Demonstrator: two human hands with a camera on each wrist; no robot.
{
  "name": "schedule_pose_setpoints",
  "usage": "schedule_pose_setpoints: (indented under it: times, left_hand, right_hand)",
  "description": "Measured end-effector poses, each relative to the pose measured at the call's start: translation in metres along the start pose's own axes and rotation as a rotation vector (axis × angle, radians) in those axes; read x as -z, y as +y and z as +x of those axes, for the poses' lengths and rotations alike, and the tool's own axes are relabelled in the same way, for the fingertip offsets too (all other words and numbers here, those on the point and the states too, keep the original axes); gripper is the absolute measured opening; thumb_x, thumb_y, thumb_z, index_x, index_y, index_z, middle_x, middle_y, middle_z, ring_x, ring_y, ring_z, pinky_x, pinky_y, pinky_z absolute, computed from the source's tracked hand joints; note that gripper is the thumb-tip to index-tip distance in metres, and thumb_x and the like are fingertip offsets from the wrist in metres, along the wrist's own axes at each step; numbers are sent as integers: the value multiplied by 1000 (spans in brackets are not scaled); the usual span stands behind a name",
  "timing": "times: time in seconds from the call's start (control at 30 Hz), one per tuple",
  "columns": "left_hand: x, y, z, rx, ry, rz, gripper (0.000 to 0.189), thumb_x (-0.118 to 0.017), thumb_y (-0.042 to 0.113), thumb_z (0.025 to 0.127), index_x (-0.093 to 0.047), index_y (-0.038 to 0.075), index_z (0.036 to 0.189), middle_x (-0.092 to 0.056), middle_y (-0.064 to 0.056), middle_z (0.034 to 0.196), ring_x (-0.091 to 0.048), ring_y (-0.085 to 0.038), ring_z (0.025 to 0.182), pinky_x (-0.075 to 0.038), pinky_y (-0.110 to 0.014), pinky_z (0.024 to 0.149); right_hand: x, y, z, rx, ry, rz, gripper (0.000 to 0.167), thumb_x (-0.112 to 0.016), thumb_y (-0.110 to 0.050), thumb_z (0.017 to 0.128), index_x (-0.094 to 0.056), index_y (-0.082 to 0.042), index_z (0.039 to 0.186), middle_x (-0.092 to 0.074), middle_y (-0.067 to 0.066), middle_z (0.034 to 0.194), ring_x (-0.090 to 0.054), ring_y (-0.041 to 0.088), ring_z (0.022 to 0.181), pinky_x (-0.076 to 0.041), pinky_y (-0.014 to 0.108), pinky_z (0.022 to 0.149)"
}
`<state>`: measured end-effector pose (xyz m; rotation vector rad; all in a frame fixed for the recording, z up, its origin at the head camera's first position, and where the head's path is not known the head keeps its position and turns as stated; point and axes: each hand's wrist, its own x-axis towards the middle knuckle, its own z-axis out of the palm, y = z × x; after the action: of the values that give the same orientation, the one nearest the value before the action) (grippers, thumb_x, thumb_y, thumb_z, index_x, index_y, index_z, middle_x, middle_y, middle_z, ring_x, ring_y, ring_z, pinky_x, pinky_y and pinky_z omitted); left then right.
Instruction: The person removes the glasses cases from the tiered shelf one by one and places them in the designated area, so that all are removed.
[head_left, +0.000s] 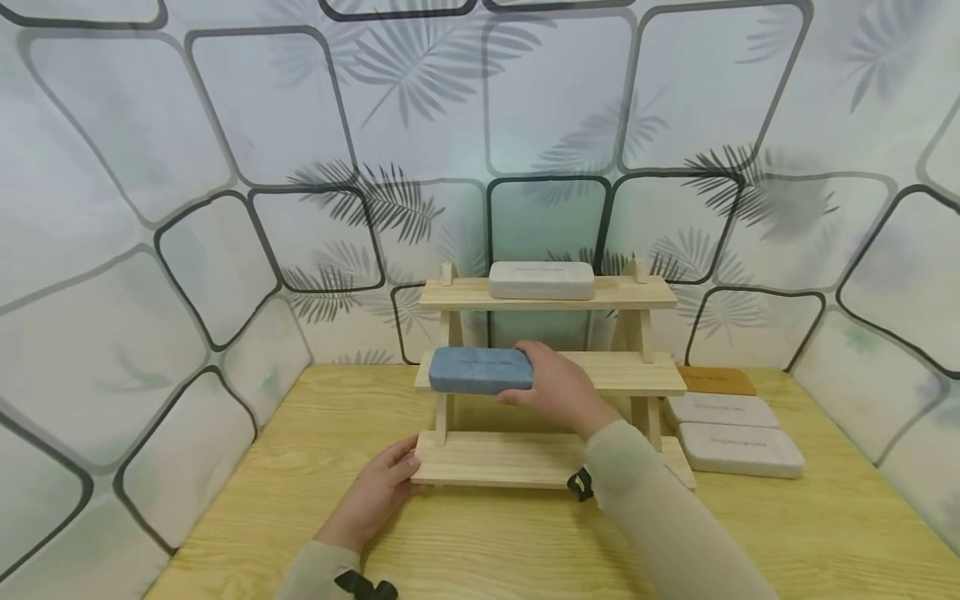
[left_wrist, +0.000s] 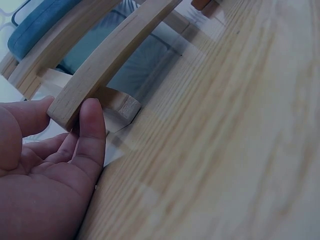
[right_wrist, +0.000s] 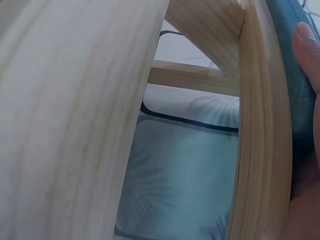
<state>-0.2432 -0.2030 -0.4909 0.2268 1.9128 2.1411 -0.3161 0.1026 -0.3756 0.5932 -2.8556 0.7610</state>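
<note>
A blue rectangular block with faint lettering (head_left: 480, 371) is at the left part of the middle shelf of a three-tier wooden stand (head_left: 495, 458). My right hand (head_left: 558, 383) grips the block's right end, thumb at the front and fingers behind. In the right wrist view the thumb (right_wrist: 306, 42) lies against the block beside the shelf edge. My left hand (head_left: 382, 487) holds the left end of the bottom shelf. The left wrist view shows that shelf end (left_wrist: 75, 102) pinched between thumb and finger. Whether the block's underside fully touches the shelf cannot be told.
A white block (head_left: 542, 281) sits on the top shelf. Right of the stand, two whitish blocks (head_left: 738, 450) and an orange-brown one (head_left: 716, 381) lie on the wood-grain table (head_left: 480, 550). Patterned fabric walls (head_left: 420, 108) enclose the back and sides.
</note>
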Motion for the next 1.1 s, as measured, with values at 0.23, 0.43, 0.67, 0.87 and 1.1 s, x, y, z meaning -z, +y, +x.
schedule_pose_setpoints:
  times: [0.23,0.43,0.67,0.87,1.1]
  left_hand:
    - [0,0,-2,0,9,5,58,-46,15,109,-22,-11,155,-34,-35,151,-56,-26,119,-52,-37,93]
    - [1,-1,-3,3,3,5,58,-45,15,109,-21,-11,155,-32,-36,152,-55,-28,121,-52,-37,93]
    - [0,0,-1,14,27,-1,58,-47,16,109,-24,-8,156,-33,-34,153,-55,-29,122,-52,-39,93]
    - [-1,0,-1,15,24,-2,58,-47,17,109,-24,-7,157,-31,-33,155,-54,-32,125,-51,-40,93]
    - [-1,1,-1,14,19,4,59,-47,17,109,-23,-8,157,-30,-34,155,-54,-31,125,-51,-39,93]
  right_hand:
    - [0,4,-8,20,23,21,95,-75,-71,77,-49,-12,147,-55,8,142,-56,30,123,-46,52,100]
    - [-1,7,-14,44,39,40,91,-75,-66,80,-47,-12,147,-55,9,142,-55,30,125,-46,52,101]
    - [3,7,-23,24,44,94,93,-76,-67,79,-45,-14,149,-52,7,146,-52,30,128,-43,52,103]
    - [8,8,-32,16,51,117,98,-77,-66,78,-42,-12,153,-46,10,152,-46,34,135,-39,55,108]
    - [12,13,-41,15,61,136,101,-75,-70,77,-42,-13,153,-46,10,152,-46,34,135,-40,56,107]
